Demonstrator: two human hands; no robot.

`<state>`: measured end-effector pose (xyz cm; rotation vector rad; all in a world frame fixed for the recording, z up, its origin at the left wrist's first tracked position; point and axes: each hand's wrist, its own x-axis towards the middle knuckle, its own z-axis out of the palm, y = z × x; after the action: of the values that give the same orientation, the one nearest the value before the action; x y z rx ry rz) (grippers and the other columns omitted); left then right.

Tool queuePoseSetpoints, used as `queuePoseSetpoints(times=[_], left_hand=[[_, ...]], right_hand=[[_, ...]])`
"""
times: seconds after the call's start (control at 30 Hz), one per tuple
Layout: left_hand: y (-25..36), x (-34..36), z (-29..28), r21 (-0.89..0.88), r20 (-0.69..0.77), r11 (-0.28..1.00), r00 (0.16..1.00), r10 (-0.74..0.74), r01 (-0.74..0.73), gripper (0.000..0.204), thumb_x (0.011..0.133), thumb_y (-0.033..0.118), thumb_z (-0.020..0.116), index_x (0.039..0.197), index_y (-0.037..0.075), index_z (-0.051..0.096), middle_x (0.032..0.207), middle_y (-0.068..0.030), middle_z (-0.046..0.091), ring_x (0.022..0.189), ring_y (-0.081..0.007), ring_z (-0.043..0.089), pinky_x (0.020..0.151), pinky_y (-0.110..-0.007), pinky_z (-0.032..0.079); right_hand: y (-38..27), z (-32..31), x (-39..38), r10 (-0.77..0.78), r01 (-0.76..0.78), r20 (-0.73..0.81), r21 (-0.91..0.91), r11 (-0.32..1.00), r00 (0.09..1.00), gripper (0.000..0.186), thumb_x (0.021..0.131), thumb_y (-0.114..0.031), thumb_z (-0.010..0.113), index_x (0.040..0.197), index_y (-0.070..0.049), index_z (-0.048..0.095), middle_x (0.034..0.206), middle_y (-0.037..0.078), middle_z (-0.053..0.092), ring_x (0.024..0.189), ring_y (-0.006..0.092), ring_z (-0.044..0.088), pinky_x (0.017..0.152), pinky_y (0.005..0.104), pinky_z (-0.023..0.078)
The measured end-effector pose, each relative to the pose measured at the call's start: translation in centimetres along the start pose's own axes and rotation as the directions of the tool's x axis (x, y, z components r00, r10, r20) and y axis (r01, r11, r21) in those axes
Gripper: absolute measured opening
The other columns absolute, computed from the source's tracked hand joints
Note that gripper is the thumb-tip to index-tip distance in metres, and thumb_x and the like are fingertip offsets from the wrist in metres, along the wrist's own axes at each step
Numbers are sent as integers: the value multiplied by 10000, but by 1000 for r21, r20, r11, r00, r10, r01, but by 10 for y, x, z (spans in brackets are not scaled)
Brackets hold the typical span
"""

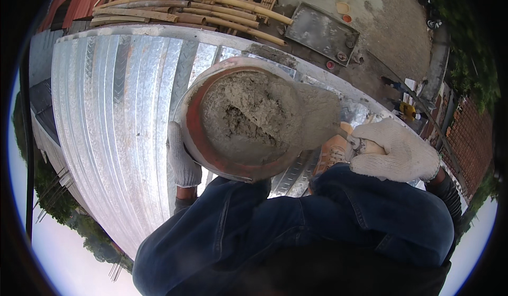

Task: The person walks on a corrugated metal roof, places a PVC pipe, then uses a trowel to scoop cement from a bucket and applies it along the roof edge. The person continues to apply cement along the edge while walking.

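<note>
A round bucket (194,117) is sitting near the centre of my remote view, at 12 o'clock from the wearer's denim-clad knees (214,211), with ribbed metal sheeting (124,111) showing around it; I cannot tell what is bearing its base. Wet grey mortar (264,103) is filling much of it, so I am judging the load heavy, the mix soft and sticky, the smeared rim slippery. At the bucket's 8 o'clock, the gloved left hand (184,158) is lying along the outer wall; its fingertips are hiding, and I cannot tell how far they are curling. Between 3 and 4 o'clock, the gloved right hand (397,150) is gripping a trowel (369,147) by its handle, fingers wrapped; the mortar-covered blade is crossing the rim at 3 o'clock. For the bucket I am favouring low holds at 9 and 3 o'clock; for the nose-heavy trowel, the stiff handle.
</note>
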<state>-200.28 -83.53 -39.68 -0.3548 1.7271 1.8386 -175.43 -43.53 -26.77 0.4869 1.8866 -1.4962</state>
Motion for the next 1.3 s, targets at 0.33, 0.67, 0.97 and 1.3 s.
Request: queuePoseSetpoints(times=[0.33, 0.67, 0.97, 1.3], left_hand=[[-7, 2, -7, -55, -6, 997, 998, -55, 55, 635, 1169, 518, 476, 1546, 13, 555, 1466, -105, 639, 1322, -231, 614, 1143, -377, 494], [0, 2, -1, 45, -89, 995, 992, -84, 89, 665, 1161, 555, 466, 1553, 25, 547, 1489, -122, 632, 1354, -251, 594, 1167, -395, 463], [2, -4, 0, -13, -110, 992, 986, -123, 122, 753, 1153, 614, 394, 1603, 17, 487, 1606, -153, 521, 1469, -314, 486, 1263, -449, 340], [-2, -1, 4, -66, -237, 985, 956, -172, 160, 813, 1139, 668, 351, 1655, 44, 424, 1670, -140, 462, 1528, -326, 423, 1302, -457, 281]], right_hand=[[15, -31, 80, -164, -54, -440, -441, 896, 883, 347, 971, -343, 751, 1014, -5, 687, 848, 192, 711, 794, 342, 759, 727, 455, 596], [39, 65, 147, -220, -206, -365, -827, 522, 905, 349, 845, -142, 755, 1115, 6, 592, 878, 73, 650, 748, 205, 738, 600, 341, 577], [54, 18, 101, -199, 3, -187, -723, 691, 962, 412, 877, -93, 725, 1266, 3, 628, 1085, 87, 685, 980, 182, 738, 726, 311, 604], [114, 12, 165, -556, 326, -375, -523, 787, 742, 309, 879, -155, 722, 1183, -104, 709, 965, 132, 734, 843, 369, 729, 722, 502, 575]])
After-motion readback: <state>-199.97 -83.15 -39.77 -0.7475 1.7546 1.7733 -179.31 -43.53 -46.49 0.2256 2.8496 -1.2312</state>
